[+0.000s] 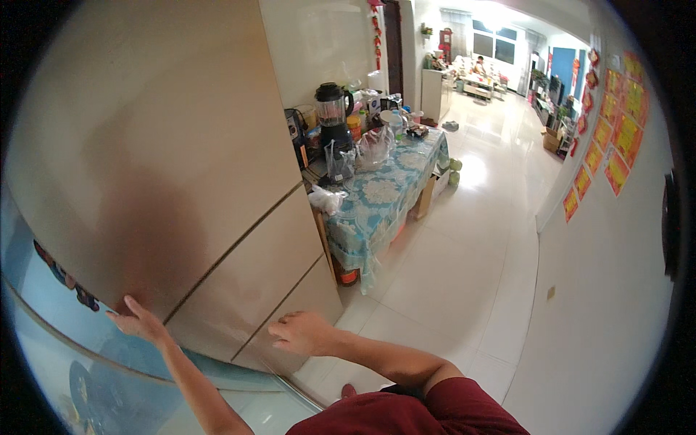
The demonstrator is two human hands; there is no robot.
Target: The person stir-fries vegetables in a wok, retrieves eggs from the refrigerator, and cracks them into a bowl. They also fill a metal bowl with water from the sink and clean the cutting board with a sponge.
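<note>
Pale glossy tiles (435,254) run down a hallway to a brightly lit sitting room, reflecting the lamp in white patches; along the right stands a smooth white wall (602,283) with red-and-yellow paper sheets (629,130) stuck on it; on the left a tall beige panel (217,138), hard and shiny, crossed by two dark straight grooves, fills much of the view, with a bluish smooth surface (138,395) showing past its lower left edge. At that edge is the left hand (139,324), spread wide, thumb raised against the panel and fingers pointing past it; the right hand (303,333) hangs before the panel's lower part, below the second groove, fingers loosely curled; whether it touches the panel or holds anything, I cannot tell. Beyond the panel stands a table (399,185) under a blue cloth with pale floral patterns, its hem hanging in loose folds; on it are a blender (333,116) with a clear jug and black lid, thin crinkled clear bags (375,148) and, at the near corner, a white bag (326,199), bulging, its contents hidden; round green fruit (454,172) lies by the table's far end.
</note>
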